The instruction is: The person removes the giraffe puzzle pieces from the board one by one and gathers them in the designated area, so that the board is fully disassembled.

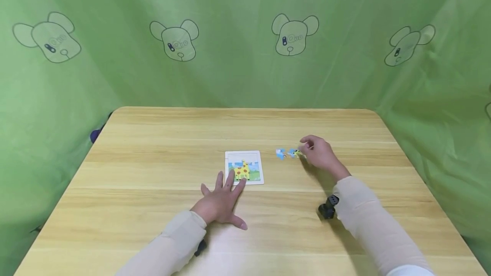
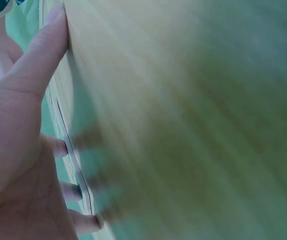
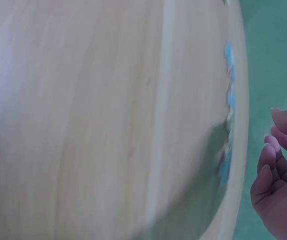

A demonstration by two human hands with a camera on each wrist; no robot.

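A jigsaw puzzle board (image 1: 262, 169) with a white frame lies mid-table. It shows a yellow giraffe with red spots, and a bare white strip runs along the upper part of the picture. My left hand (image 1: 222, 201) is spread, its fingertips on the board's near edge. To the right lie loose puzzle pieces (image 1: 280, 153), blue and white, and others in blue, green and yellow (image 1: 294, 153). Loosely bent, the fingers of my right hand (image 1: 320, 154) hover over the rightmost pieces. In the right wrist view nothing shows between that hand's fingertips (image 3: 266, 145).
The light wooden table (image 1: 153, 148) has rounded far corners. Green cloth (image 1: 238, 80) with mouse-head drawings hangs behind and at both sides. Black wrist devices (image 1: 327, 208) are worn below the beige sleeves.
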